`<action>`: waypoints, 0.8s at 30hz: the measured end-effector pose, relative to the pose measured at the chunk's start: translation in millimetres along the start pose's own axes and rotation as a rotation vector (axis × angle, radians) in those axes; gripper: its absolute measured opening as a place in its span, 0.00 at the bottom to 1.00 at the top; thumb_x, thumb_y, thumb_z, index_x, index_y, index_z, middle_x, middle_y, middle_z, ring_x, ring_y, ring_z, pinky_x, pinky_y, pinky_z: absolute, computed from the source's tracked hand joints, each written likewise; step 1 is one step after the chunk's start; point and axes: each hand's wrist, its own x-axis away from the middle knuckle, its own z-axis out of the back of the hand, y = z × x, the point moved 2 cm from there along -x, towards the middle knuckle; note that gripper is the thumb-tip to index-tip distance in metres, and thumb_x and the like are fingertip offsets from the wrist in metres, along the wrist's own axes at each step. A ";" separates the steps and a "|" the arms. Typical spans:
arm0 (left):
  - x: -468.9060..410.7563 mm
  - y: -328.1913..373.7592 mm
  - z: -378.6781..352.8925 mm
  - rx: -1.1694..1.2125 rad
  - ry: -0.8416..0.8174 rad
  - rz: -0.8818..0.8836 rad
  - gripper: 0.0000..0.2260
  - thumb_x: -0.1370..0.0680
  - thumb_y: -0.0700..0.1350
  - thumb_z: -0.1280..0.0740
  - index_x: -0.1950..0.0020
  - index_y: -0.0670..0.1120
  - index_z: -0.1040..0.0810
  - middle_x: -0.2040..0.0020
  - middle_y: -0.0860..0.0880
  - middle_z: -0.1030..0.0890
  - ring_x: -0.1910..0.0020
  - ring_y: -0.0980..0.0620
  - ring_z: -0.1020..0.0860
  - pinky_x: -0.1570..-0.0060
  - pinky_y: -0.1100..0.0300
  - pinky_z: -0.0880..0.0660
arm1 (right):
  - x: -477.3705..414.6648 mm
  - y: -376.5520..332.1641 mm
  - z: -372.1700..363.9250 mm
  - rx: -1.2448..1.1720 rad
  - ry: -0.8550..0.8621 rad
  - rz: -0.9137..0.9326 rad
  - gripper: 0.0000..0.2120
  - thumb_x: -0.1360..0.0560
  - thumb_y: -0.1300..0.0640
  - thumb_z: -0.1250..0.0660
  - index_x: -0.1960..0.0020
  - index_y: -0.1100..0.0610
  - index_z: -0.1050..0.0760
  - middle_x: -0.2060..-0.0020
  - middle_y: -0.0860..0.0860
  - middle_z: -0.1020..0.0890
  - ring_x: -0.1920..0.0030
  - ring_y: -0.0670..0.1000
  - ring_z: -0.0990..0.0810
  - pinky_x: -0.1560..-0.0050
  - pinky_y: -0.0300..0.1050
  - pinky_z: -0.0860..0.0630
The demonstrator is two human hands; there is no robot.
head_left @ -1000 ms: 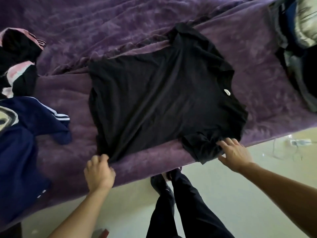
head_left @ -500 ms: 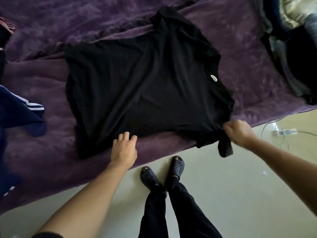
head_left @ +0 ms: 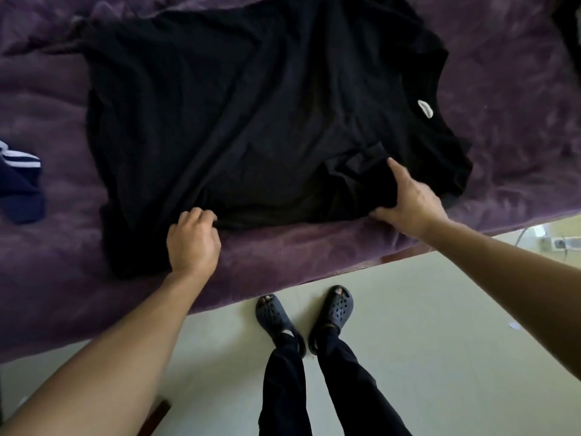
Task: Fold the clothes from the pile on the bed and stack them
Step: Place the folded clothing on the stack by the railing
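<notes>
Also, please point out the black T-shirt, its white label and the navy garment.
black T-shirt [head_left: 251, 121], head view, middle of its body.
white label [head_left: 425, 108], head view, its centre.
navy garment [head_left: 22, 193], head view, dark cloth below the stripes.

Our right hand [head_left: 412, 202] no longer grips the near sleeve [head_left: 364, 160] of the black short-sleeved fabric T-shirt [head_left: 251, 121] at the bed edge. Half a second ago that sleeve hangs over the rim of the fuzzy purple blanket [head_left: 283, 250]. Now it lies folded inward on the shirt's body. The hand rests on the cloth beside it, forefinger stretched out, thumb spread along the near edge.

Our left hand [head_left: 193, 240] changes too. Its fingers lie straight and flat before; now they curl and bunch the shirt's near edge.

Our view sits closer and lower. The navy garment with white stripes [head_left: 19, 180] shows only a corner at the left.
</notes>
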 end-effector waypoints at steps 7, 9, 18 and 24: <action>41.7 -3.7 22.7 -0.055 -0.078 -0.194 0.07 0.27 0.41 0.29 0.55 0.40 0.25 0.65 0.42 0.21 0.68 0.41 0.21 0.73 0.53 0.27 | 2.1 2.9 10.2 -0.384 -0.194 -0.076 0.14 0.40 0.56 0.18 0.65 0.49 0.23 0.67 0.44 0.20 0.64 0.46 0.24 0.69 0.34 0.29; 45.5 -3.9 21.5 -0.163 -0.181 -0.211 0.13 0.31 0.46 0.24 0.56 0.41 0.24 0.69 0.45 0.21 0.72 0.43 0.21 0.76 0.58 0.31 | 9.6 5.7 14.8 -0.158 -0.155 0.052 0.16 0.40 0.53 0.18 0.66 0.51 0.26 0.71 0.44 0.24 0.66 0.51 0.25 0.69 0.43 0.33; 44.3 -36.9 62.7 -0.419 -0.279 0.190 0.08 0.26 0.42 0.33 0.48 0.47 0.20 0.48 0.47 0.24 0.46 0.45 0.27 0.51 0.52 0.29 | 27.9 -2.4 73.0 0.206 0.126 0.673 0.18 0.39 0.51 0.18 0.61 0.58 0.24 0.69 0.49 0.23 0.68 0.57 0.21 0.67 0.41 0.31; -34.9 -39.7 131.0 0.025 0.138 0.366 0.09 0.28 0.32 0.34 0.49 0.37 0.21 0.55 0.35 0.20 0.53 0.33 0.23 0.54 0.43 0.29 | -39.0 -66.9 146.9 -0.153 0.254 0.531 0.11 0.27 0.51 0.28 0.49 0.56 0.22 0.62 0.53 0.17 0.60 0.57 0.17 0.61 0.56 0.22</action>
